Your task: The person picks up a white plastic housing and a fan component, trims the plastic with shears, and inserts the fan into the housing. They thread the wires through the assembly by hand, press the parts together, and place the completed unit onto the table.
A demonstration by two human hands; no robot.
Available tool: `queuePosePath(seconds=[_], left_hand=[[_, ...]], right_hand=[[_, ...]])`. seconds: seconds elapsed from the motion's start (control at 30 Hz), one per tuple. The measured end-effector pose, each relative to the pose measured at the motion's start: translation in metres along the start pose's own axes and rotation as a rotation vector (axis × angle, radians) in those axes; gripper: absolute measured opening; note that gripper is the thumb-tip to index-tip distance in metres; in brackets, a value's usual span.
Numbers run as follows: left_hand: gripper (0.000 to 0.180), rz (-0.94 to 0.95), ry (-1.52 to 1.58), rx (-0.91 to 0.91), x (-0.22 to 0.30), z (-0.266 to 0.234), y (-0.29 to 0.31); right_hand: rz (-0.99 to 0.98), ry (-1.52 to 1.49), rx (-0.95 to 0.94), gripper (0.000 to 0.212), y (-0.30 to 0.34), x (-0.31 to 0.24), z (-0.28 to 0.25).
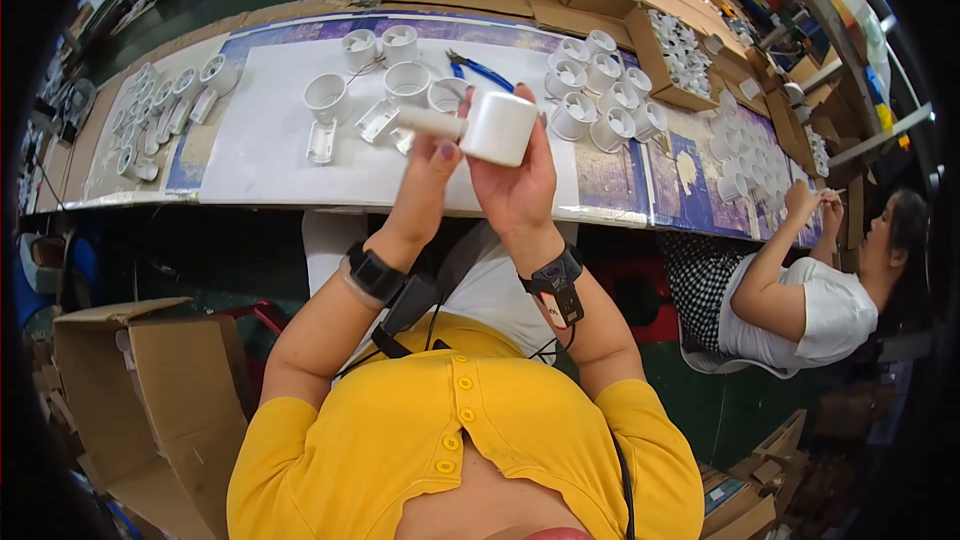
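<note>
Both my hands are raised over the near part of the workbench, around one white cylindrical housing point(505, 128) with a thin white stem sticking out to the left. My right hand point(515, 190) is wrapped round the cylinder from below and behind. My left hand point(425, 180) is closed at the stem, its thumb beside the joint with the cylinder. Just behind them stand several open white cups point(407, 81), some with wires and white pieces inside. Small white open box-shaped parts point(321, 142) lie left of my hands. Blue-handled cutting pliers point(484, 73) rest farther back.
Several white cups point(572, 116) crowd the bench to the right, with more rows point(186, 82) at far left. Cardboard trays point(655, 55) line the back. A co-worker point(810, 305) sits at the right. A large cardboard box point(150, 390) stands at lower left.
</note>
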State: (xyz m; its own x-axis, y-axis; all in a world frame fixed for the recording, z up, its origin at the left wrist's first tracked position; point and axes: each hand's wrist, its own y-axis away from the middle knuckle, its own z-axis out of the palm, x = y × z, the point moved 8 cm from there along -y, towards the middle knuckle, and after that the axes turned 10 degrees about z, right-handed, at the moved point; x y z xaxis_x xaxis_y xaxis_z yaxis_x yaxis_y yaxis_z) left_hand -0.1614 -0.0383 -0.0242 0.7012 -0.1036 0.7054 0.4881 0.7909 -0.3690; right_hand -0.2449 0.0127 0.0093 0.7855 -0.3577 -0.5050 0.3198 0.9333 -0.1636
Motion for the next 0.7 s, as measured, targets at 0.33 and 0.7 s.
queuePosePath(seconds=[0.33,0.7], left_hand=[[0.050,0.108,0.105,-0.027,0.031,0.029,-0.006],[0.047,0.272,-0.198,0.005,0.039,0.023,0.000]], right_hand=[[-0.192,0.463,0.028,0.035,0.016,0.012,0.024],[-0.088,0.433,0.013,0.026,0.009,0.016,0.009]])
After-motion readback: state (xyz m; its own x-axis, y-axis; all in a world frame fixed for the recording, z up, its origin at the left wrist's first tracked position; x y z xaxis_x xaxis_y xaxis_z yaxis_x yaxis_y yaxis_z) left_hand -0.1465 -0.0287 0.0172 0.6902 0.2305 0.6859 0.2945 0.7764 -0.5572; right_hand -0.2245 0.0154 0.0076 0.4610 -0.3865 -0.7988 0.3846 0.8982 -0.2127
